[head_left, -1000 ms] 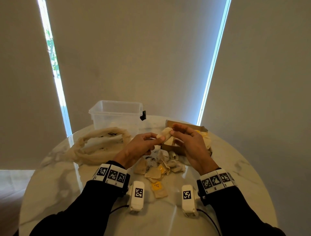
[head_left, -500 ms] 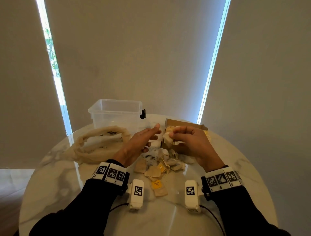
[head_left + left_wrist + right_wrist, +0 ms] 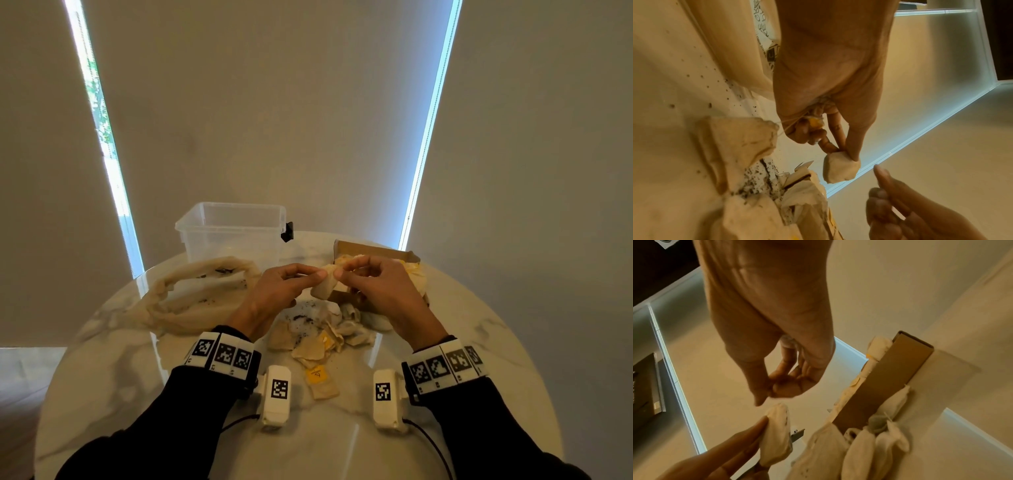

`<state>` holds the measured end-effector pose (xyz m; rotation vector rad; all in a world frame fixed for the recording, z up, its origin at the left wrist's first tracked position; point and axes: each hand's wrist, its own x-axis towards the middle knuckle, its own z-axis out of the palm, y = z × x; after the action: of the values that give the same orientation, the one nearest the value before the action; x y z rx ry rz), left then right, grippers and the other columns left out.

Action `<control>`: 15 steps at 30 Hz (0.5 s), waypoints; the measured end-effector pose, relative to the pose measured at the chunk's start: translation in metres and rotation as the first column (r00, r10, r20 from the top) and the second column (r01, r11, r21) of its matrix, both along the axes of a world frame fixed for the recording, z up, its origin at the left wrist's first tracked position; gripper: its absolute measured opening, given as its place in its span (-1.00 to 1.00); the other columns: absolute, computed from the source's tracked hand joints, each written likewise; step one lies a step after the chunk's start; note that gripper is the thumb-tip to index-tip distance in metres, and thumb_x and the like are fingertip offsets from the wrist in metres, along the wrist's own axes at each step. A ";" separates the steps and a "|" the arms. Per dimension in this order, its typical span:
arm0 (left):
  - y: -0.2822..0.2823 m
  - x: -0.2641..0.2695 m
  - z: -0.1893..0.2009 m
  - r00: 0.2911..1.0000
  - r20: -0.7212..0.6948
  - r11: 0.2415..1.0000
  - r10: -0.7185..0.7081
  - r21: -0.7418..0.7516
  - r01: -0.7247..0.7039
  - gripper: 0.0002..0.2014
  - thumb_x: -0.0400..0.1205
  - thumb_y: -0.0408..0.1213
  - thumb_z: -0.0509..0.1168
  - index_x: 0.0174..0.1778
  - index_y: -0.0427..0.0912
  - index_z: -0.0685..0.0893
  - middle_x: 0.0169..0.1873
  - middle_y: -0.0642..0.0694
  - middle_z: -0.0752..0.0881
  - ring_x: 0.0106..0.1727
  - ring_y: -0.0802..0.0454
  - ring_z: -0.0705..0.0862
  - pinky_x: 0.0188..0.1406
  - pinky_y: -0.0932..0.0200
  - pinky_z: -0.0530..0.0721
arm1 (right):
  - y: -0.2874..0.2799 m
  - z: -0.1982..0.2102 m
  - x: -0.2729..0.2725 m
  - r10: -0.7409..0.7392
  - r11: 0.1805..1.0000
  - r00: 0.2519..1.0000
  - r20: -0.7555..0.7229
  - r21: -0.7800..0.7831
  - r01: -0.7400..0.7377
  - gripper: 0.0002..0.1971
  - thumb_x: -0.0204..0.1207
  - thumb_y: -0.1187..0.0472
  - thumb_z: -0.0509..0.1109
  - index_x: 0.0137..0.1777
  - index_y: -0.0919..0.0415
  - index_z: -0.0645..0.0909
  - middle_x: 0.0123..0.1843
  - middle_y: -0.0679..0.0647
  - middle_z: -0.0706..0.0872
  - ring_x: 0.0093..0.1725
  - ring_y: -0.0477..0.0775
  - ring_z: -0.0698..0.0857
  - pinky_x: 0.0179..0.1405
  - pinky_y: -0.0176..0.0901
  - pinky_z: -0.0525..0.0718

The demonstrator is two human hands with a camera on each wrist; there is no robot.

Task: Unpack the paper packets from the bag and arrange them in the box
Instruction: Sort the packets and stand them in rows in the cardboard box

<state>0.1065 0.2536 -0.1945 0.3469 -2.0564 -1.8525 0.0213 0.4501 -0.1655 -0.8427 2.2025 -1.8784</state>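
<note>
A small beige paper packet (image 3: 322, 289) (image 3: 840, 168) (image 3: 777, 434) hangs just in front of the brown cardboard box (image 3: 376, 251) (image 3: 890, 378). My left hand (image 3: 317, 274) (image 3: 846, 154) pinches its top between thumb and index finger. A yellow tag and string sit in that hand's curled fingers. My right hand (image 3: 342, 272) (image 3: 772, 389) hovers a little apart from the packet, fingers curled, holding nothing I can see. The cloth bag (image 3: 191, 294) lies slumped at the left. Loose packets (image 3: 318, 335) are heaped below my hands.
A clear plastic tub (image 3: 233, 233) stands at the back, left of the box. Several packets lie inside the box (image 3: 411, 270) and against its near wall (image 3: 892, 405). Dark crumbs speckle the round marble table (image 3: 137, 377), whose edge curves close on both sides.
Half a second ago my right hand held a packet at the box while the left was open. Now the left hand pinches a packet and the right holds nothing.
</note>
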 end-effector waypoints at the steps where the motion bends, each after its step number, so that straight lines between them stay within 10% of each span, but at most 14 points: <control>1: -0.001 0.000 0.000 1.000 -0.009 1.000 -0.001 -0.004 0.001 -0.85 0.61 0.07 0.58 0.03 0.17 0.93 -0.10 0.14 0.86 0.03 0.04 0.65 0.06 0.04 0.61 | -0.002 0.000 0.001 0.036 0.999 0.999 0.014 0.020 -0.037 -0.77 0.54 0.10 0.71 0.15 0.06 0.83 0.01 0.06 0.87 -0.07 0.00 0.86 -0.21 -0.29 0.81; 9: 0.006 0.000 0.005 0.998 -0.012 0.997 -0.068 0.019 0.069 -0.58 0.75 0.29 0.31 0.12 0.11 0.95 0.01 0.12 0.91 -0.13 0.06 0.51 -0.14 0.16 0.56 | -0.006 -0.010 -0.002 0.060 0.998 0.998 0.025 0.004 -0.060 -0.71 0.58 0.22 0.67 0.27 0.07 0.80 0.14 0.03 0.90 0.06 0.03 0.92 0.10 0.05 0.92; 15: -0.001 0.001 -0.001 0.995 0.036 0.996 -0.094 -0.005 0.094 -0.68 0.58 0.26 0.53 0.17 0.25 0.89 0.04 0.06 0.87 -0.02 0.02 0.61 -0.01 0.09 0.62 | -0.003 -0.011 -0.008 0.079 0.986 0.982 0.174 -0.157 -0.052 -0.66 0.61 0.28 0.64 0.35 0.14 0.74 0.11 0.07 0.94 0.13 0.15 0.92 0.15 0.17 0.91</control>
<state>0.1071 0.2523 -0.1959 0.2874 -2.1360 -1.9064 0.0137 0.4468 -0.1768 -0.7260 1.9241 -2.0236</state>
